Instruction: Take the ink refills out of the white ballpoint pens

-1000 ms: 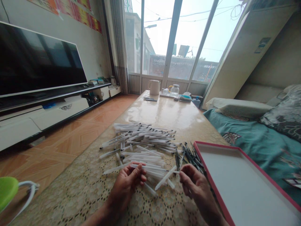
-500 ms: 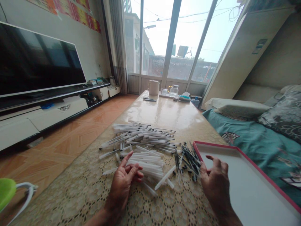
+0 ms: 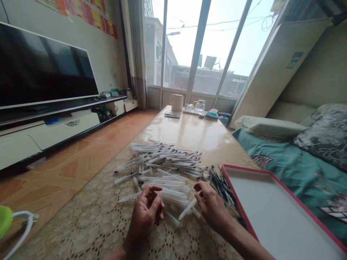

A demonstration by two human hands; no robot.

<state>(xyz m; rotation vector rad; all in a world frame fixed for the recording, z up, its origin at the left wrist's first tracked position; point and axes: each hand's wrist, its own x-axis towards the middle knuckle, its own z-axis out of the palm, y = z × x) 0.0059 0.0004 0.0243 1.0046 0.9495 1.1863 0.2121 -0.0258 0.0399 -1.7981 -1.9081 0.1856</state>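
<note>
My left hand (image 3: 146, 211) is over the near left of a pile of white pen barrels (image 3: 172, 191), fingers curled in toward the thumb. Whether anything is pinched there is hidden. At the pile's right side my right hand (image 3: 213, 207) has its fingers bent together, tips pointing left; what they hold, if anything, I cannot make out. Just left of it, a loose white barrel (image 3: 187, 209) lies slanted. Dark pen refills (image 3: 221, 182) lie heaped beyond the right hand, partly covered by it. Behind the barrels spread many white pens with black tips (image 3: 165, 155).
A shallow white box with a red rim (image 3: 271, 202) stands at the table's right. On the far end of the patterned table (image 3: 89, 224) are a beige jug (image 3: 177, 103) and a glass pitcher (image 3: 200, 105). A teal-covered sofa (image 3: 273, 151) borders the right.
My right hand has moved left from the box's edge and refills to the barrel pile. My left index finger, stretched out before, is now bent toward the thumb.
</note>
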